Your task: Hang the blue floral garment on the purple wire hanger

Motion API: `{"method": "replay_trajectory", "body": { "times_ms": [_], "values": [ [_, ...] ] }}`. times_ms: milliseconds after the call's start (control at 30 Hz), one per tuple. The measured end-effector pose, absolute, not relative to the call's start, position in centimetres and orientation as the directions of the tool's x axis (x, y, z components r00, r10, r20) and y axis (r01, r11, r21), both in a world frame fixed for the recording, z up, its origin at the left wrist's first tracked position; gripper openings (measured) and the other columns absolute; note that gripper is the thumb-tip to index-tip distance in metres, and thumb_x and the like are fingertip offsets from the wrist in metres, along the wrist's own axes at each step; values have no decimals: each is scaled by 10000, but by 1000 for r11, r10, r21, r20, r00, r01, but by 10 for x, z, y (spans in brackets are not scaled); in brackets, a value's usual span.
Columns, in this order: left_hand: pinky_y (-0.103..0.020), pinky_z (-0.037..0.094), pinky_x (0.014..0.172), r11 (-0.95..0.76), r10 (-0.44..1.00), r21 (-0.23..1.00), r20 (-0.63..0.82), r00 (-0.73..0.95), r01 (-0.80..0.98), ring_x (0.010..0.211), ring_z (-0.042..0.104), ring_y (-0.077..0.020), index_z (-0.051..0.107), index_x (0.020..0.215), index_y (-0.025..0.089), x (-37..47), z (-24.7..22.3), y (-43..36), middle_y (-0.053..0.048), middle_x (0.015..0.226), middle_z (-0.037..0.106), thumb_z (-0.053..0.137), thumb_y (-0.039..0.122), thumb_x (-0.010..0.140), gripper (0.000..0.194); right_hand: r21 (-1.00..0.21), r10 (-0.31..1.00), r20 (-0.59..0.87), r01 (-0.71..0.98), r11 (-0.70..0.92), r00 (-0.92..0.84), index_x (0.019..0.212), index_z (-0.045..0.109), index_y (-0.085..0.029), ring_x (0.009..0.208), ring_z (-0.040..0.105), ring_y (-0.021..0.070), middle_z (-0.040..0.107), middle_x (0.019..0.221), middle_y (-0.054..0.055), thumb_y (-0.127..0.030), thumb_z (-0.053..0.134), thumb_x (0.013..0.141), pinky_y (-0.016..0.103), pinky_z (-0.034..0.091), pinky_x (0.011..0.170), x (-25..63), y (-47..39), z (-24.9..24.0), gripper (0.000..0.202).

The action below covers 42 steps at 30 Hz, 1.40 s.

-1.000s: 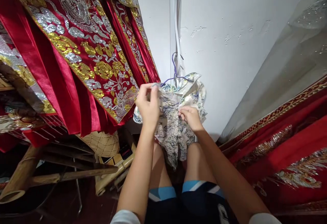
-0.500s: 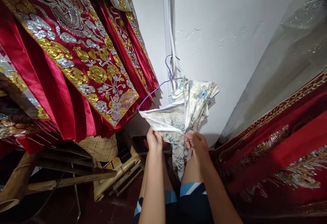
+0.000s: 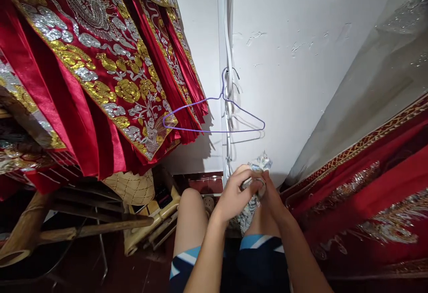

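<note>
The patterned silk garment [image 3: 249, 208] has come off the purple wire hanger [image 3: 214, 114], which now hangs bare on the white wall [image 3: 301, 83]. Both the left hand [image 3: 234, 197] and right hand [image 3: 272, 195] clench the bunched, shiny cloth above the knees. Red satin robes [image 3: 100, 74] with gold and silver embroidery hang left.

The hanger [image 3: 214, 117] hangs on the wall [image 3: 301, 61]. Left of the hanger hang the embroidered robes [image 3: 100, 74]. Below the hanger, both hands [image 3: 249, 190] meet around a bundled cloth [image 3: 252, 195]. Right of the hanger lies more embroidered fabric [image 3: 368, 195].
</note>
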State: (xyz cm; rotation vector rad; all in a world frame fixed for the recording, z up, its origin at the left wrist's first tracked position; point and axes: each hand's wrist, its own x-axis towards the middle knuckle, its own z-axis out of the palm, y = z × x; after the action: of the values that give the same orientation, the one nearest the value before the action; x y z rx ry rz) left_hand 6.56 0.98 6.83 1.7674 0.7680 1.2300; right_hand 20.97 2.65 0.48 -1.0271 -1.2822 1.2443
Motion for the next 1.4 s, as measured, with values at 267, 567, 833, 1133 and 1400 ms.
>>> {"method": "replay_trajectory", "body": {
  "times_ms": [267,567,833,1133,1400],
  "values": [
    [-323,542,727,-434,841,892,350,413,128,764,668,-236,747,831,219,28,42,37,-67,818,712,560,495,938,351,-994,793,42,58,97,-608,700,627,-183,600,535,157,588,646,-4,-397,838,646,272,430,560,225,36,75,305],
    [-279,464,651,-195,977,763,98,187,616,613,622,-238,620,541,230,-61,18,49,-23,561,643,761,478,688,321,-849,869,486,186,494,-87,1104,642,-218,568,482,148,568,639,-48,-180,651,655,268,385,579,229,134,94,451],
    [-381,465,957,-366,885,576,459,81,731,939,649,-290,673,727,215,-101,67,74,-120,928,733,551,318,835,193,-793,866,491,362,490,-98,548,476,-212,600,407,141,445,557,-26,-301,518,733,270,308,585,214,184,84,209],
    [-360,485,860,-315,834,638,540,-117,703,908,640,-242,585,1067,188,-73,117,103,-75,972,686,427,272,921,231,-795,864,503,386,468,-13,527,487,-207,560,371,128,414,520,-37,-368,625,705,272,270,541,232,151,105,277],
    [-305,459,834,-513,754,535,654,56,671,915,649,-220,701,1084,164,-73,143,134,-55,975,724,419,174,861,360,-690,791,612,477,545,-18,1233,627,-177,707,623,214,692,784,29,-233,653,723,305,458,661,249,130,112,515]
  ]
}}
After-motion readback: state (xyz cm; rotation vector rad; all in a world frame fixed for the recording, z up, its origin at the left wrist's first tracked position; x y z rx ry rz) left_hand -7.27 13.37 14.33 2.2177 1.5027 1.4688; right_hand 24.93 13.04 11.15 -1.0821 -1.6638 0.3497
